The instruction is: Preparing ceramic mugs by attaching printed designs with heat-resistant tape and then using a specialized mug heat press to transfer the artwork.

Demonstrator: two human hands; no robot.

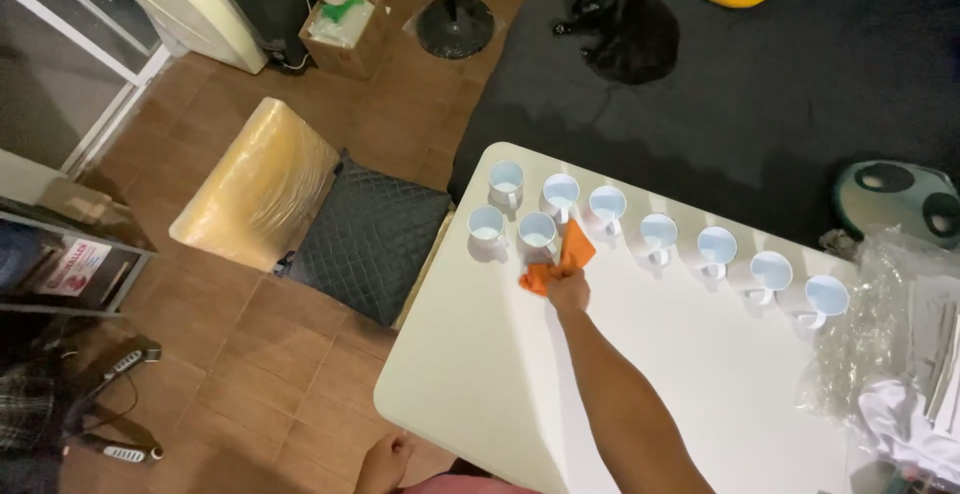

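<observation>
- Right hand (568, 289) is closed around an orange cloth (562, 260), just beside the white mug (538, 235) at its 11 o'clock.
- Left hand (385, 459) is loosely curled and holds nothing, off the white table (480, 384) edge at 7 o'clock.
- Bare tabletop lies toward 5 o'clock.

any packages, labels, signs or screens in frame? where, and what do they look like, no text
Cardboard box: top left on the floor, brown, open, green and white contents.
Sign: far left on a dark shelf unit, rectangular, white with red print.
Clear plastic packaging: right end of the white table, crinkled, transparent.
Screens: none visible.
Right hand holds an orange cloth by the white mugs, which show no labels.
</observation>
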